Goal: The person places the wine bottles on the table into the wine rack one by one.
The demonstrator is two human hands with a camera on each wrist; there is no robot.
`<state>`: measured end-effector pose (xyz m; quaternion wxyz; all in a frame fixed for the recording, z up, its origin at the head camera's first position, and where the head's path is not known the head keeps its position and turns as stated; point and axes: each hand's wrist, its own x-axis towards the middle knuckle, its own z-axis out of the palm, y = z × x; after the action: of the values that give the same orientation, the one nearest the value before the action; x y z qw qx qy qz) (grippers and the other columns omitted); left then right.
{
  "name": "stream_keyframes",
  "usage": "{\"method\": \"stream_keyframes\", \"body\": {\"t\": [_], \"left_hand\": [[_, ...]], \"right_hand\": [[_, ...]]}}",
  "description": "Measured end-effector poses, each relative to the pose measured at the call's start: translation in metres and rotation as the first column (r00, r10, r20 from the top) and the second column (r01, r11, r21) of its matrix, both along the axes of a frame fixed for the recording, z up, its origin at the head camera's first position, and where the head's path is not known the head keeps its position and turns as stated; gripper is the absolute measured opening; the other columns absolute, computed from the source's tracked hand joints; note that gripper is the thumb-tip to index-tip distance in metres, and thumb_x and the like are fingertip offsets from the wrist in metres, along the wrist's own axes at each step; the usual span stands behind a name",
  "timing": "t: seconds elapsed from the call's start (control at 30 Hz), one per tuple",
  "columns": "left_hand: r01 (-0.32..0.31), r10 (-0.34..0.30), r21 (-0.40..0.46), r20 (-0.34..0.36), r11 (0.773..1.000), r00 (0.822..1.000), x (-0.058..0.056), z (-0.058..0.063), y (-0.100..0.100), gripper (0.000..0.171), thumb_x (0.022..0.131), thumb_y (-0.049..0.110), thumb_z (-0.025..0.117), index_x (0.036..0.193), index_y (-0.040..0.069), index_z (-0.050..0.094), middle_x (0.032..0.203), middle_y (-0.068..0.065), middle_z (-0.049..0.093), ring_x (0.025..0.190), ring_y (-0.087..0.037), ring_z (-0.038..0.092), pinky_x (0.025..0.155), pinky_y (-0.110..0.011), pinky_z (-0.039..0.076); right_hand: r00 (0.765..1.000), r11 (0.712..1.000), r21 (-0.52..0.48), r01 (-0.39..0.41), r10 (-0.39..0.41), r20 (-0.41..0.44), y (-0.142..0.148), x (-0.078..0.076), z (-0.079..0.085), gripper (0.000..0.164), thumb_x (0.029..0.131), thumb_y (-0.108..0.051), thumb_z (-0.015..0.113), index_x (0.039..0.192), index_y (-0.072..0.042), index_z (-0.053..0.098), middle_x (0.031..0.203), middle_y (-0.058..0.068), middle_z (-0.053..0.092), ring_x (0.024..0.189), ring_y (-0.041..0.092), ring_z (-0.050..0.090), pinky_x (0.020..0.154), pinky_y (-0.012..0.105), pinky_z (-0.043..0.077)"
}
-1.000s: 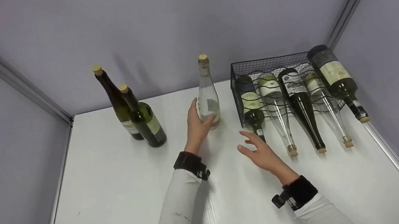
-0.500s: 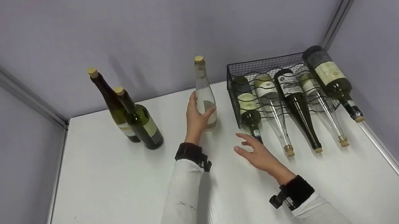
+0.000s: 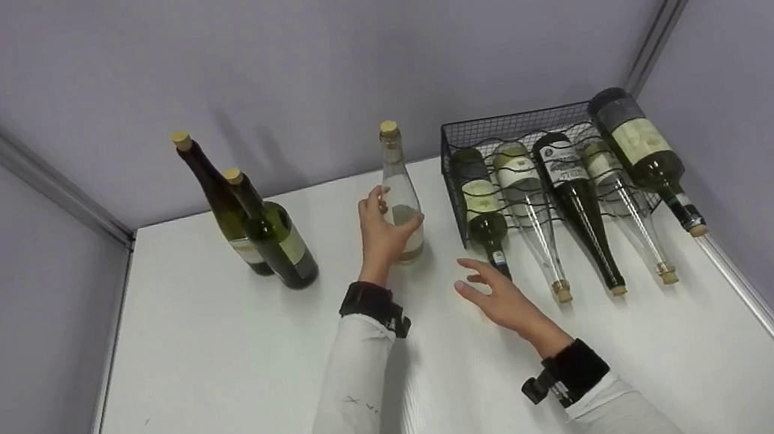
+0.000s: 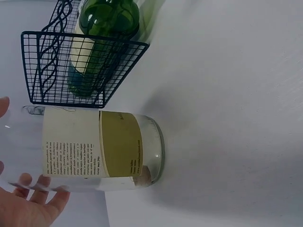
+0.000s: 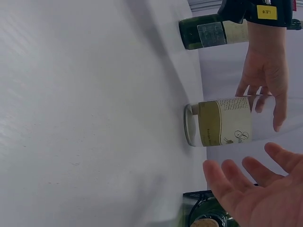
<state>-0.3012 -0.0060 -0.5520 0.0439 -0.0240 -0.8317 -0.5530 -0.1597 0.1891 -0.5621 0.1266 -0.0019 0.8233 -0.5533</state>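
Note:
A clear glass bottle (image 3: 400, 192) with a cork and a cream-and-olive label (image 4: 94, 144) stands upright at the middle back of the white table. My left hand (image 3: 382, 236) holds it around the body, the thumb on the near side and the fingers on the far left side. Whether its base touches the table I cannot tell. My right hand (image 3: 509, 302) hovers with parted fingers near the rack's front left corner, holding nothing. In the right wrist view, that hand (image 5: 265, 194) is apart from the clear bottle (image 5: 225, 122).
A black wire rack (image 3: 457, 184) at the back right bears several corked bottles lying neck-forward, including a dark bottle (image 3: 576, 190) and a big green one (image 3: 641, 136) at the right end. Two corked wine bottles, one tall (image 3: 205, 186) and one shorter (image 3: 280, 239), stand at left.
In the last half second the clear bottle has come slightly nearer to me with my left hand, whose fingers are more bent. My right hand has stayed about where it was.

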Motion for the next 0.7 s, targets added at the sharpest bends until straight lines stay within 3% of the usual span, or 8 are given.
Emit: {"method": "stream_keyframes", "body": {"t": [0.13,0.33,0.53,0.7], "left_hand": [[0.015,-0.015,-0.005,0.003,1.000,1.000,0.003,-0.002,0.000,0.072,0.075,0.025,0.086,0.136,0.016,0.048,0.125,-0.009,0.042,0.121,-0.027,0.046,0.097,-0.044,0.046],[0.065,-0.064,0.059,-0.020,0.996,0.998,0.007,-0.004,0.000,0.070,0.073,0.017,0.084,0.133,0.013,0.050,0.133,-0.010,0.054,0.126,-0.025,0.051,0.103,-0.050,0.041],[0.097,-0.092,0.074,-0.074,0.992,0.993,0.015,-0.005,0.000,0.065,0.070,0.014,0.083,0.128,0.012,0.052,0.127,-0.009,0.061,0.121,-0.021,0.054,0.103,-0.053,0.039],[0.127,-0.116,0.085,-0.120,0.988,0.986,0.022,-0.006,0.000,0.072,0.067,0.011,0.085,0.131,0.011,0.053,0.122,-0.005,0.062,0.118,-0.023,0.055,0.103,-0.053,0.038]], "right_hand": [[1.000,1.000,-0.021,0.002,-0.002,-0.001,-0.001,-0.001,0.000,0.068,0.095,-0.053,0.058,0.150,-0.016,0.041,0.153,0.008,0.037,0.136,0.032,0.039,0.104,0.056,0.037],[1.000,0.994,-0.110,-0.013,0.013,0.003,-0.002,-0.001,0.001,0.064,0.099,-0.046,0.054,0.149,-0.010,0.040,0.152,0.013,0.038,0.134,0.032,0.042,0.101,0.050,0.043],[0.999,0.977,-0.215,-0.002,0.010,0.036,-0.006,-0.001,0.008,0.057,0.103,-0.040,0.049,0.147,-0.004,0.041,0.151,0.017,0.038,0.134,0.034,0.042,0.100,0.049,0.045],[0.995,0.941,-0.337,0.009,0.025,0.094,-0.005,0.001,0.013,0.059,0.105,-0.044,0.040,0.147,-0.002,0.040,0.147,0.020,0.041,0.133,0.038,0.041,0.101,0.051,0.043]]}}
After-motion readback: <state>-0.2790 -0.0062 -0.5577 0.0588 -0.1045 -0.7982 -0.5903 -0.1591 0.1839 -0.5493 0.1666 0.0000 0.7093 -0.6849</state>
